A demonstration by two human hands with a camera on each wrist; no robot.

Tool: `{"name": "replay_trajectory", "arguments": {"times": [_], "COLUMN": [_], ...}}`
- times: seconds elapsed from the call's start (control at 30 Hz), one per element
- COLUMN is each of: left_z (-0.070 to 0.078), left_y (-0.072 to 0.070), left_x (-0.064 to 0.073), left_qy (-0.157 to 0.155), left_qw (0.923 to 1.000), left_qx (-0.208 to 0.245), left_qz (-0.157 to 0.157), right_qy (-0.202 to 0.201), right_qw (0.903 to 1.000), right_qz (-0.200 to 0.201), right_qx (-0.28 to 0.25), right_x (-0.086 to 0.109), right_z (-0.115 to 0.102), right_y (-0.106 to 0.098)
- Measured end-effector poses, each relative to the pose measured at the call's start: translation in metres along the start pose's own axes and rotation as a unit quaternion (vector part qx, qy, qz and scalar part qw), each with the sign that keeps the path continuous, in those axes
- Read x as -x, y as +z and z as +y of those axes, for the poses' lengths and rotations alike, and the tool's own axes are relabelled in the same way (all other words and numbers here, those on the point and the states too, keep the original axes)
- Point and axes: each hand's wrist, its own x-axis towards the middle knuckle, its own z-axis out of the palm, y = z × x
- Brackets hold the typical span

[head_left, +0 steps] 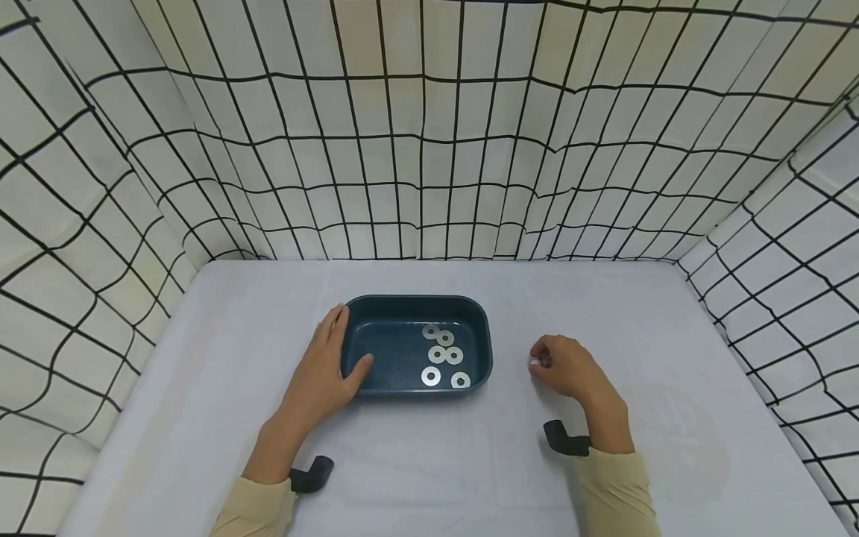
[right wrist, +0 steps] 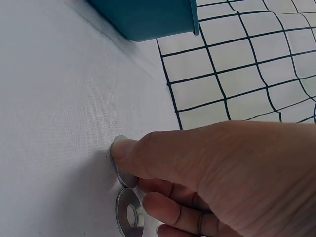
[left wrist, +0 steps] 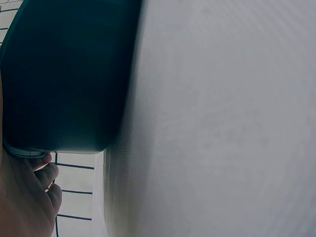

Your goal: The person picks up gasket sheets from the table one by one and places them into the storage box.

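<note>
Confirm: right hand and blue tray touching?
Apart. The head view shows a strip of white tabletop between the right hand and the blue tray.

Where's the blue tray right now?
In the head view, the blue tray sits near the middle of the white-covered table, the left hand on its left end, the right hand apart, to its right.

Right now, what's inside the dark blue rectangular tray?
In the tray, six round silvery metal washers lie toward the right. Spots under them and behind the left hand are hidden.
</note>
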Motion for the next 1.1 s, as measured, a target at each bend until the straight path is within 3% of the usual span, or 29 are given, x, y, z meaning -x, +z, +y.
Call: {"name": "replay_trajectory", "arguments": {"times": [0.43, 0.77, 1.1], "left_z": [0.0, 0.001, -0.003], "left_y": [0.0, 0.001, 0.002], "left_x": [0.0, 0.0, 0.0], "left_qy": [0.001, 0.004, 0.007], "left_qw": [1.0, 1.0, 1.0], "left_qx": [0.0, 0.002, 0.001], "left_qz": [0.002, 0.005, 0.005], "right_qy": [0.023, 0.06, 0.067], "right_qw": [0.9995, 0.99, 0.9827], "right_qz": [0.006, 0.062, 0.079], "right_qx": [0.023, 0.112, 0.153], "right_x": [0.001, 0.005, 0.004], "right_z": [-0.001, -0.024, -0.036], "right_y": [0.001, 0.007, 0.014]}}
